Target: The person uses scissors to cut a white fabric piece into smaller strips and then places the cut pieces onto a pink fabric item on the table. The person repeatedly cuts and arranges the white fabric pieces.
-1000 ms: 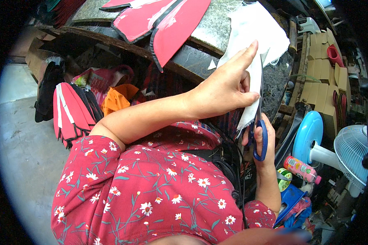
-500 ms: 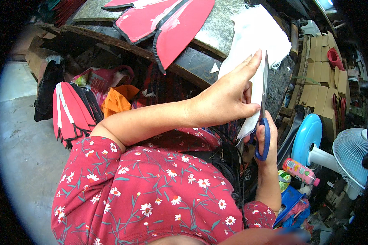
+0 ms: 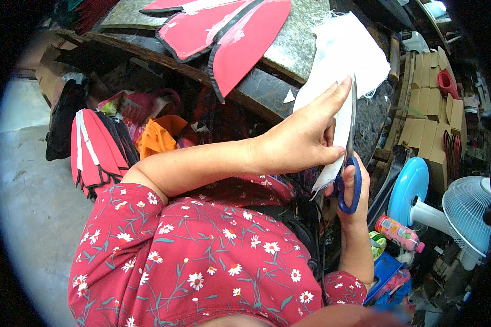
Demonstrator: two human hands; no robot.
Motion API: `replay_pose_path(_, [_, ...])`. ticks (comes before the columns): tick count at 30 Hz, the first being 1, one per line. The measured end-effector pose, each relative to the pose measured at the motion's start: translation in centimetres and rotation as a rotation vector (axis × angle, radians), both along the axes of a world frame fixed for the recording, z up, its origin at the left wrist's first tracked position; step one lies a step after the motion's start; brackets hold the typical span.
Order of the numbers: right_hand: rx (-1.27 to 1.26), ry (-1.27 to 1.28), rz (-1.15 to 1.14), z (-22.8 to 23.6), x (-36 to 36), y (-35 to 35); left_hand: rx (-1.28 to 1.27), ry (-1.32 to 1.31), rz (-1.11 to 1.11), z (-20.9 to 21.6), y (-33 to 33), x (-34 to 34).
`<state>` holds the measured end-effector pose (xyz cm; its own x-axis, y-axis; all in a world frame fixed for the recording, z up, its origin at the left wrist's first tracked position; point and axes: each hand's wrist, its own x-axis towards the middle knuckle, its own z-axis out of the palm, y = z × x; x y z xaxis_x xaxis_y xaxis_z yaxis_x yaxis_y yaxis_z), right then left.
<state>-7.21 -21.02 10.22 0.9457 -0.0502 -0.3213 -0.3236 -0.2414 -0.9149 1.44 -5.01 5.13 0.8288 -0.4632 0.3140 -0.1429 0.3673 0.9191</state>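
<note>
A piece of white cloth (image 3: 354,46) with frayed edges lies partly on the table edge, its narrow end hanging down toward me. My left hand (image 3: 300,133) grips this cloth, index finger stretched along it and thumb near its lower end. The other fingers are curled and partly hidden. In my right hand (image 3: 364,177) is a pair of scissors (image 3: 358,191) with dark blue handles. Its metal blades point away from me along the cloth's right side, beside my left fingertips. Red shoe-upper-like pieces (image 3: 251,46) with black edging lie on the table, left of the cloth.
A grey stone slab (image 3: 294,41) rests on the dark worktable. At right stand stacked cardboard boxes (image 3: 420,103), a blue and white fan (image 3: 409,188) and a pink bottle (image 3: 396,231). More red pieces (image 3: 95,147) and an orange cloth (image 3: 157,139) are at left.
The scissors' handles have come closer together, and the blades look narrower along the cloth. My hands have shifted only slightly. The whole view has moved a little.
</note>
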Motion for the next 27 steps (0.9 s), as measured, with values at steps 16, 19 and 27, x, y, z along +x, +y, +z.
replay_pose_path(16, [0.116,0.06,0.227,0.5,0.3,-1.6,-0.113,0.233,0.083,1.1,5.9,1.4])
replay_pose_path(19, [0.004,0.054,0.338,0.9,0.3,-1.5,-0.003,0.253,-0.014,1.4,7.4,1.5])
replay_pose_path(27, [0.061,0.141,0.254,0.5,-0.6,-2.4,0.045,0.278,-0.026,1.2,8.4,0.7])
